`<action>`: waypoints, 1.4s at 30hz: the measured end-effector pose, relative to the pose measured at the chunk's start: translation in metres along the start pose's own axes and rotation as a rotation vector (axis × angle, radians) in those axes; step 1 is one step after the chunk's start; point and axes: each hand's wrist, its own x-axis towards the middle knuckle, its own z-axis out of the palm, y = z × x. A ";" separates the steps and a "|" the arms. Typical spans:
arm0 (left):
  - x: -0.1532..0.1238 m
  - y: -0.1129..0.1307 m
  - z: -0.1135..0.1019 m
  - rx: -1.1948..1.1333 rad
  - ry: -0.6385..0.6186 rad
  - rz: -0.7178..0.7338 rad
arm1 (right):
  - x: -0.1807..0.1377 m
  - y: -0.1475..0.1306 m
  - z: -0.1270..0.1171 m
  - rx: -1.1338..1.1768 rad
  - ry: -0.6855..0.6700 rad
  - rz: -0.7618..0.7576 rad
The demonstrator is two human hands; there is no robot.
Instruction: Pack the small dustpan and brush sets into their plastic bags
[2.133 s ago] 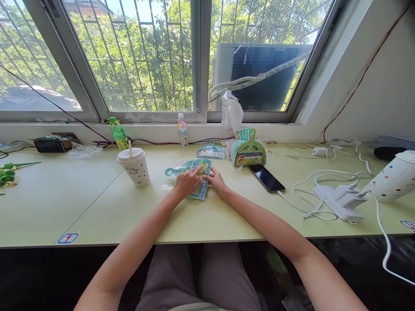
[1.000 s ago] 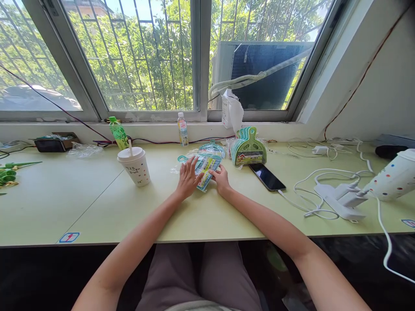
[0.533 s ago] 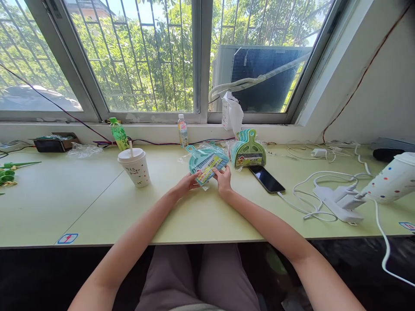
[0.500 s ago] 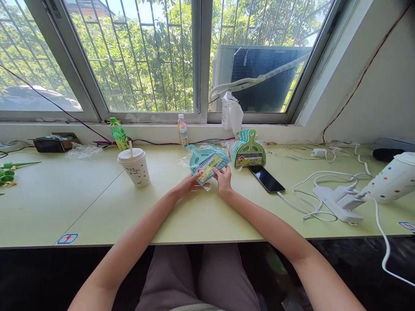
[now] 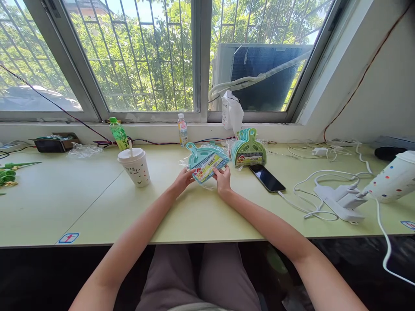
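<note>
A teal mini dustpan-and-brush set point(image 5: 206, 160) in clear plastic wrap, with a yellow label, is tilted up off the pale green desk point(image 5: 97, 203). My left hand point(image 5: 183, 177) pinches its lower left edge. My right hand point(image 5: 222, 178) grips its lower right edge. A second wrapped teal set lies just behind it, mostly hidden. To the right stands an upright stack of green and teal dustpan sets point(image 5: 248, 150).
A white lidded cup with a straw point(image 5: 134, 166) stands left of my hands. A black phone point(image 5: 266, 177) lies to the right, then white cables and a power strip point(image 5: 337, 198). Two bottles point(image 5: 182, 129) stand by the window sill. A dotted white cup point(image 5: 394, 177) is at far right.
The wrapped set lay flat under both hands; I slid it away from me and lifted it up off the desk, handle pointing up and left.
</note>
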 end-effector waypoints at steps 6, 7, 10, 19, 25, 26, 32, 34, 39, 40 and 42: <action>-0.002 -0.001 0.000 0.057 0.058 -0.038 | 0.003 0.001 -0.003 -0.030 -0.039 0.065; -0.002 -0.002 0.001 0.069 0.088 -0.042 | 0.004 0.001 -0.004 -0.034 -0.048 0.088; -0.001 -0.002 0.000 0.075 0.160 -0.022 | 0.004 0.003 -0.004 -0.037 -0.092 0.143; -0.003 0.003 0.001 0.089 0.141 -0.005 | 0.004 0.006 -0.004 -0.034 -0.122 0.147; -0.002 0.001 -0.001 0.080 0.102 -0.001 | 0.005 0.006 -0.004 -0.025 -0.103 0.158; -0.002 0.001 -0.001 0.082 0.101 -0.002 | 0.005 0.005 -0.004 -0.030 -0.103 0.159; -0.004 0.002 -0.001 0.083 0.088 -0.029 | 0.005 0.006 -0.003 -0.051 -0.091 0.177; -0.004 0.002 -0.001 0.084 0.091 -0.043 | 0.005 0.008 -0.004 -0.055 -0.089 0.191; -0.004 0.001 0.001 0.097 0.121 -0.043 | 0.007 0.012 -0.006 -0.056 -0.081 0.206; -0.004 0.001 0.001 0.099 0.129 -0.042 | 0.007 0.012 -0.006 -0.060 -0.084 0.210; -0.005 0.002 0.002 0.101 0.148 -0.048 | 0.007 0.012 -0.006 -0.059 -0.094 0.218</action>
